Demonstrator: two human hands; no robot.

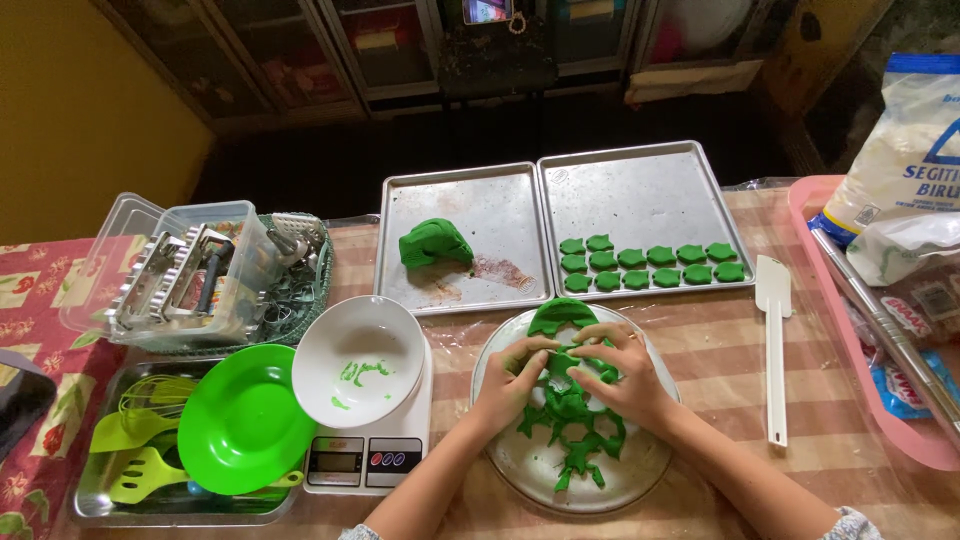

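Left hand and right hand pinch green dough sheet | long axis toward trays

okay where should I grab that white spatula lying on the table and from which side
Take the white spatula by its long thin handle, around the middle, coming straight down from above with the right hand, the nearer of the two hands. It lies flat on the striped tablecloth, blade toward the baking tray, handle pointing back at you, with bare cloth on both sides for fingers to close across it.
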